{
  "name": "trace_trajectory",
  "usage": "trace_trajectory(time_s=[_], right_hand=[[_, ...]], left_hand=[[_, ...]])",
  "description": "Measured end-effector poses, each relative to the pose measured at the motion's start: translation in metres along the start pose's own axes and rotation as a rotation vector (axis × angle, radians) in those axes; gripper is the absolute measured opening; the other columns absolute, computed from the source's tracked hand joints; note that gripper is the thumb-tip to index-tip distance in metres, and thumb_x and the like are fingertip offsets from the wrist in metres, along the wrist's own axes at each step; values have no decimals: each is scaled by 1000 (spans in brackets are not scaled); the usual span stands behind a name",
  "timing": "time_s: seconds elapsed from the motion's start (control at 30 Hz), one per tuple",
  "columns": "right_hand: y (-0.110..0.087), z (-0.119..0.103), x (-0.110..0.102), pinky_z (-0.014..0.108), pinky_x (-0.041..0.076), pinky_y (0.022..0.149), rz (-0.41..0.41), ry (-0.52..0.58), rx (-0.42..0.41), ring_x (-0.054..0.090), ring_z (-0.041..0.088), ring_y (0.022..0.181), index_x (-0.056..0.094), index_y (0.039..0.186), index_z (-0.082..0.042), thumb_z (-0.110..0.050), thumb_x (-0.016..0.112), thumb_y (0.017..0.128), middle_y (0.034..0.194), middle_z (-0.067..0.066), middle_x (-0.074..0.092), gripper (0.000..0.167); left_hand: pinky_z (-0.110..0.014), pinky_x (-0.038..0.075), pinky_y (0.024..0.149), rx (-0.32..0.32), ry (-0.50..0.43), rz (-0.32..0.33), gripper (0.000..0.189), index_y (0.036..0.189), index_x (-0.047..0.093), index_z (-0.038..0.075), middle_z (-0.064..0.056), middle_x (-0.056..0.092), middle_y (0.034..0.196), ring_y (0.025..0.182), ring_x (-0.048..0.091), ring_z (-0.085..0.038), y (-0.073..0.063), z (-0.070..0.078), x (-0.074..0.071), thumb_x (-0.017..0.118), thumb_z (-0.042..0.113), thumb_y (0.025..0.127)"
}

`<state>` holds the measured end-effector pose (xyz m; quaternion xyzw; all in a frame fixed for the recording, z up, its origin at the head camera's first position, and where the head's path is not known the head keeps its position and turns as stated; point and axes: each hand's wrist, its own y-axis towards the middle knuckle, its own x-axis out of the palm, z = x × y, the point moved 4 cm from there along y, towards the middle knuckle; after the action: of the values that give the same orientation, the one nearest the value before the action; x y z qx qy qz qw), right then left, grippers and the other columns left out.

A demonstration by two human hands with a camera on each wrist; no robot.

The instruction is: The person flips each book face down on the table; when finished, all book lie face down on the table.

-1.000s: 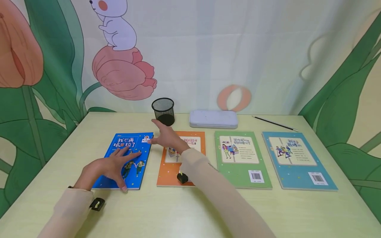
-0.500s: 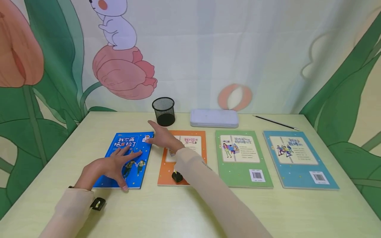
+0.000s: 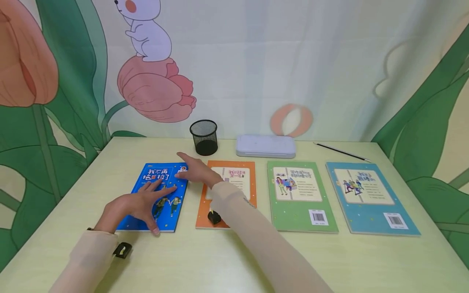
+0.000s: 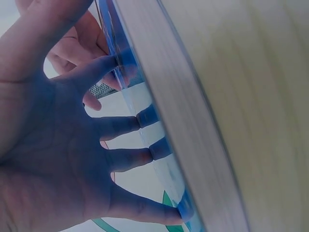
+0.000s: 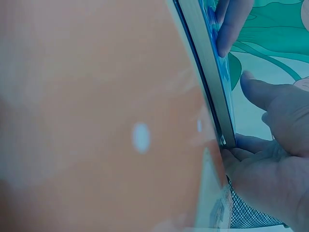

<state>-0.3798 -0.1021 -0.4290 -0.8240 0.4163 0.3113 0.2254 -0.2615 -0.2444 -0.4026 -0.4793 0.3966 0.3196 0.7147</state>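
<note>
A blue paperback book (image 3: 161, 173) lies face up on the table's left side. Across its cover my left hand (image 3: 137, 203) spreads its fingers; in the left wrist view their tips touch the cover beside the page edge (image 4: 166, 101). The left thumb is at the near edge. My right hand (image 3: 199, 170) reaches to the far right corner of this book. In the right wrist view, fingers of the right hand (image 5: 275, 154) touch that corner, with the thumb standing apart. Beneath the right forearm an orange book (image 3: 238, 183) is partly hidden.
To the right lie a green book (image 3: 300, 211) and a teal book (image 3: 370, 215). Along the back stand a black mesh pen cup (image 3: 204, 138) and a pale pencil case (image 3: 265, 146), with a black pencil (image 3: 342, 152) farther right. A printed curtain (image 3: 227, 61) hangs behind the table.
My right hand has shifted left, onto the blue book's far right corner. The left hand keeps its place on the cover. The whole head view has drifted slightly.
</note>
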Motion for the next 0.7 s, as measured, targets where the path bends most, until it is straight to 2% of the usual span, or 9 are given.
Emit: trace_trajectory(time_s=[0.4, 0.7], right_hand=[[3, -3, -1, 47, 33, 120, -56, 3, 14, 34, 24, 150, 30, 158, -26, -27, 61, 100, 162, 1, 36, 66], [2, -10, -5, 44, 35, 119, -47, -66, 30, 37, 23, 148, 35, 156, -24, -22, 63, 99, 160, 1, 39, 64]], left_hand=[[-84, 25, 100, -21, 2, 8, 124, 158, 28, 19, -32, 8, 162, 145, 4, -62, 1, -4, 2, 90, 55, 57], [-82, 28, 101, -46, -8, 4, 126, 158, 26, 18, -31, 8, 163, 145, 7, -63, 1, -2, 1, 91, 55, 57]])
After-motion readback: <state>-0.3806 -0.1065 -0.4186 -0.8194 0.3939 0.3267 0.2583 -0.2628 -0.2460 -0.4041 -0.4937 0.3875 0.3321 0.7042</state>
